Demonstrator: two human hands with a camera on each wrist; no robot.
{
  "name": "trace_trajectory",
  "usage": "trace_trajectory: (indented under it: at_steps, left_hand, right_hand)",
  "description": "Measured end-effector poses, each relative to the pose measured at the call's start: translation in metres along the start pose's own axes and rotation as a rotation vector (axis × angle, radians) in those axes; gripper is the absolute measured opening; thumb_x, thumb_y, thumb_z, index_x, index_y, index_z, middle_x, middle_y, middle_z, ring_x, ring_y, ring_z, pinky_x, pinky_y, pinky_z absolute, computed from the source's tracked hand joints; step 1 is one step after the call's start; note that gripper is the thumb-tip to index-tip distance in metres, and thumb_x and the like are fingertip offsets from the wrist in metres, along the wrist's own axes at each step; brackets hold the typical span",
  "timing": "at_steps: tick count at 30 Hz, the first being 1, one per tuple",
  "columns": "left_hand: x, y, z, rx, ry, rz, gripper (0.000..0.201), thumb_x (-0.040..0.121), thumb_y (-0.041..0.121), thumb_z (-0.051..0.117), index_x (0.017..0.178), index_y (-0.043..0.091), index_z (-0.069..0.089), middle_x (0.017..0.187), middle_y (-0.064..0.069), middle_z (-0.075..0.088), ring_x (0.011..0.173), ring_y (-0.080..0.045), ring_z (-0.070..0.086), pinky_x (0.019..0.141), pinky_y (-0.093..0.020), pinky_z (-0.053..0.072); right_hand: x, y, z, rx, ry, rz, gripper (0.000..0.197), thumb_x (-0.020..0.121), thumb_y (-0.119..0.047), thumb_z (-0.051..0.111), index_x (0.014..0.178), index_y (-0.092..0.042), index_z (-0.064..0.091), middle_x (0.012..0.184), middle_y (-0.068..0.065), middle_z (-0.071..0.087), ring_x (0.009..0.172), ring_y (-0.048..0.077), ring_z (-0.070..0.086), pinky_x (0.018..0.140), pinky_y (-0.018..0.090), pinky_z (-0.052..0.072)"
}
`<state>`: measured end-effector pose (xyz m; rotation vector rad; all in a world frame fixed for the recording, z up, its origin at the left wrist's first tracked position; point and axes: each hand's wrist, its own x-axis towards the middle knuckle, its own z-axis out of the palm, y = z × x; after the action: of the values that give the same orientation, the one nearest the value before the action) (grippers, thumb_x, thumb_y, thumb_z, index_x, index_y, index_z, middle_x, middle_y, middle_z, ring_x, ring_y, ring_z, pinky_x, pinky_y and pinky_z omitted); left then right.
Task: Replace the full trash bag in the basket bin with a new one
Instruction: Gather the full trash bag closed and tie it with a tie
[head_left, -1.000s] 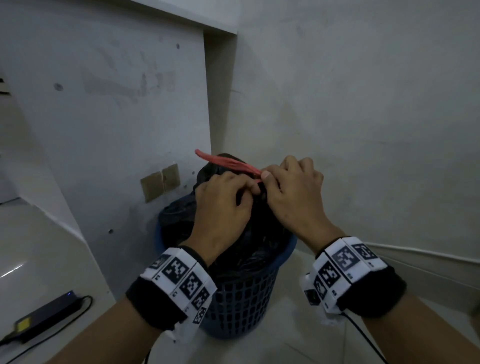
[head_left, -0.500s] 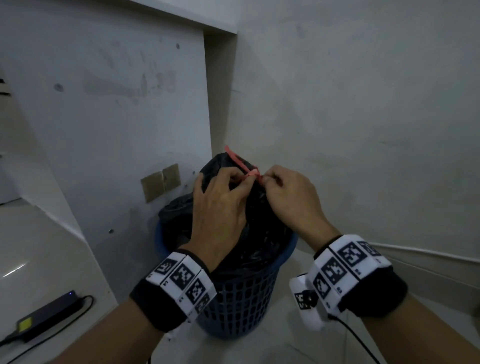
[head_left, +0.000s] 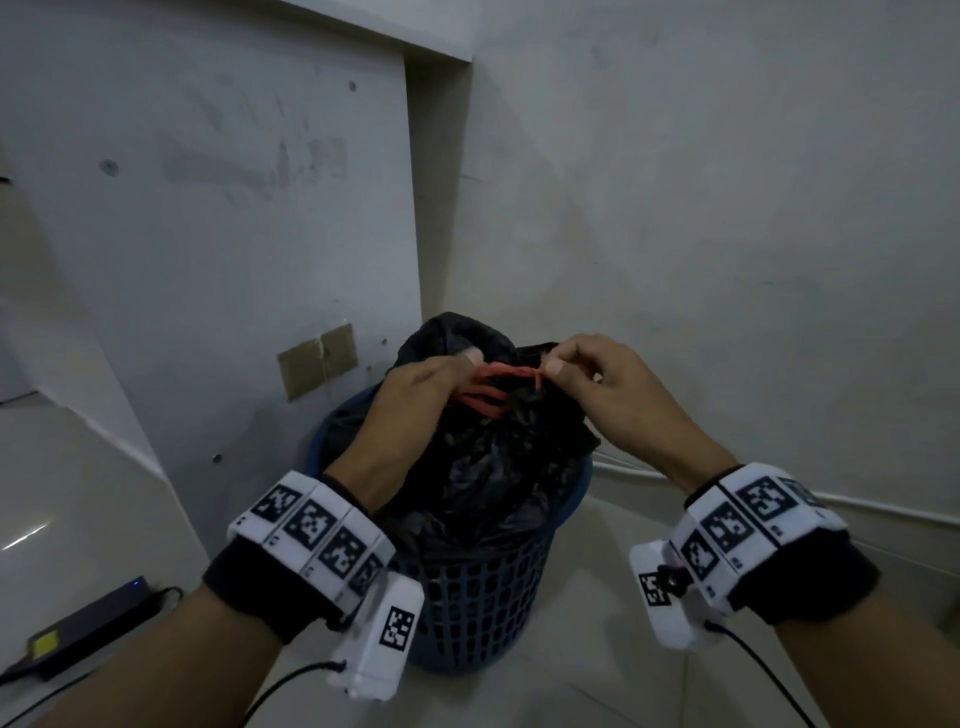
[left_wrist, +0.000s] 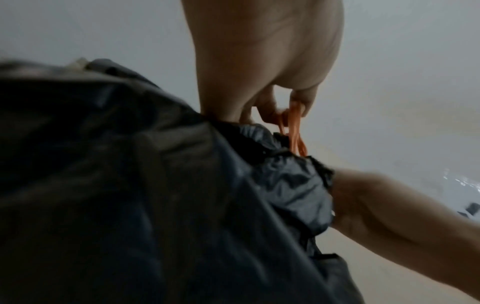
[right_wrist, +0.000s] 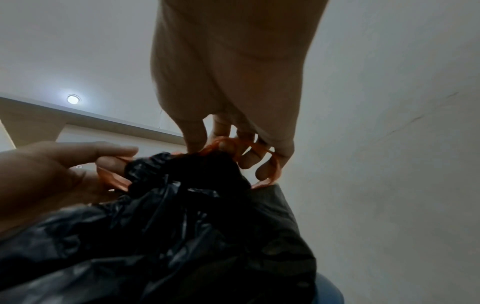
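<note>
A full black trash bag (head_left: 483, 467) bulges out of a blue lattice basket bin (head_left: 483, 618) that stands in the wall corner. Red drawstrings (head_left: 501, 382) cross the bag's gathered neck. My left hand (head_left: 431, 384) pinches the drawstring on the left side of the neck, and my right hand (head_left: 587, 374) pinches it on the right. In the left wrist view the orange-red drawstring (left_wrist: 294, 127) runs from my curled fingers down to the bag (left_wrist: 155, 205). The right wrist view has the drawstring (right_wrist: 244, 150) looped among my right fingers above the bag (right_wrist: 168, 236).
Grey walls close in behind and right of the bin. A dark power adapter (head_left: 88, 629) with a cable lies on the white floor at left. A taped brown patch (head_left: 319, 361) sits on the left wall. Tiled floor lies open in front of the bin.
My hands were close together over the bag's neck; now they have drawn apart sideways, stretching the red drawstring between them. The loose red end that stuck up to the left is gone.
</note>
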<state>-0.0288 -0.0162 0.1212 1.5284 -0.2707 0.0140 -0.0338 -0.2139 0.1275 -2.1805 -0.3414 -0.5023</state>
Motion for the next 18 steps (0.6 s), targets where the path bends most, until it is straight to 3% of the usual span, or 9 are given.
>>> trace_trajectory:
  at_steps: [3,5,7,9,10,13,15,18]
  left_hand:
    - [0.0,0.005,-0.006,-0.182,0.072,0.01,0.035,0.091,0.037,0.057,0.078,0.011,0.077,0.087,-0.013,0.075,0.081,-0.026,0.072,0.081,-0.036,0.056]
    - [-0.003,0.009,-0.009,-0.232,0.099,0.051,0.038,0.093,0.038,0.055,0.075,0.008,0.072,0.076,-0.01,0.073,0.064,-0.021,0.07,0.061,-0.025,0.055]
    - [-0.003,0.009,-0.016,-0.179,0.162,0.066,0.043,0.092,0.044,0.053,0.057,0.018,0.054,0.052,-0.001,0.057,0.041,-0.012,0.051,0.043,-0.017,0.042]
    - [0.002,0.007,-0.024,-0.224,0.188,0.065,0.047,0.09,0.047,0.053,0.053,0.024,0.036,0.046,0.003,0.035,0.042,-0.01,0.037,0.05,-0.022,0.039]
    - [0.005,0.006,-0.027,-0.266,0.187,0.053,0.047,0.092,0.045,0.052,0.055,0.024,0.034,0.046,0.005,0.033,0.045,-0.01,0.038,0.057,-0.025,0.04]
    - [0.01,0.0,-0.032,-0.314,0.2,-0.019,0.042,0.096,0.041,0.047,0.06,0.019,0.042,0.054,0.004,0.051,0.062,-0.012,0.053,0.072,-0.028,0.046]
    - [0.014,-0.006,-0.036,-0.411,0.251,-0.072,0.038,0.098,0.034,0.045,0.065,0.016,0.047,0.063,-0.001,0.057,0.069,-0.012,0.057,0.067,-0.023,0.052]
    - [0.015,-0.012,-0.038,-0.666,0.342,-0.154,0.031,0.101,0.025,0.042,0.073,0.014,0.05,0.064,0.0,0.062,0.063,-0.011,0.065,0.062,-0.022,0.057]
  right_hand:
    - [0.001,0.006,-0.001,-0.044,0.122,0.01,0.025,0.094,-0.034,0.055,0.076,-0.017,0.06,0.073,0.004,0.063,0.069,0.021,0.059,0.068,0.04,0.049]
    - [-0.001,0.007,-0.002,-0.039,0.193,0.04,0.036,0.091,-0.044,0.054,0.072,-0.014,0.056,0.062,0.001,0.057,0.06,0.022,0.056,0.062,0.04,0.051]
    - [-0.003,0.006,-0.004,-0.015,0.239,0.084,0.043,0.091,-0.044,0.055,0.07,-0.006,0.051,0.051,-0.005,0.043,0.047,0.02,0.046,0.051,0.037,0.047]
    - [-0.003,0.006,-0.004,0.065,0.282,0.134,0.044,0.092,-0.035,0.057,0.063,-0.006,0.04,0.046,-0.007,0.034,0.041,0.017,0.037,0.046,0.034,0.04]
    - [-0.003,0.006,-0.005,0.133,0.284,0.159,0.042,0.092,-0.03,0.058,0.062,-0.008,0.039,0.048,-0.005,0.035,0.045,0.016,0.037,0.049,0.033,0.039]
    - [-0.001,0.009,-0.004,0.445,0.249,0.303,0.031,0.092,-0.017,0.056,0.064,-0.007,0.048,0.056,0.005,0.043,0.057,0.019,0.045,0.056,0.034,0.041]
    - [-0.003,0.017,-0.005,0.588,0.282,0.454,0.023,0.091,-0.01,0.053,0.068,-0.01,0.053,0.055,0.003,0.045,0.054,0.019,0.046,0.051,0.032,0.04]
    - [-0.012,0.035,0.0,0.603,0.342,0.632,0.02,0.088,-0.006,0.054,0.069,-0.008,0.05,0.048,0.004,0.043,0.05,0.02,0.044,0.049,0.031,0.038]
